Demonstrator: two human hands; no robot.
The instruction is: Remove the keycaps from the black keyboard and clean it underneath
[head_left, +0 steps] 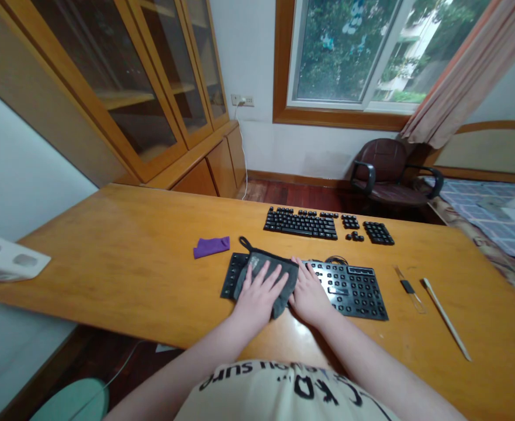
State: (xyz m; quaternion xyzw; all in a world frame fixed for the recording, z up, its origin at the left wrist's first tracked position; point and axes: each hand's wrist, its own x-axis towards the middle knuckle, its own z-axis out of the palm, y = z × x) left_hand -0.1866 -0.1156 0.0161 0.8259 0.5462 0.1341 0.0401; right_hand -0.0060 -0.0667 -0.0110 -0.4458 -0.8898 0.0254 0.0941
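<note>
A dark grey cloth [279, 264] with a hanging loop lies over the left part of a black keyboard [358, 289] whose keycaps are off. My left hand [257, 292] is flat on this cloth, fingers spread, pressing it against the keyboard. Close beside it, my right hand [308, 295] grips the keyboard at the cloth's right edge, its fingers bent and partly hidden. Behind the keyboard, the removed black keycaps [301, 224] are laid out in keyboard order, with the number pad caps [379, 233] set apart at the right.
A folded purple cloth [212, 247] lies left of the keyboard. To the right are a wire keycap puller [408, 287] and a thin white brush [446, 318]. A white plastic object [9, 257] stands at the table's left edge. An office chair [391, 172] is beyond the table.
</note>
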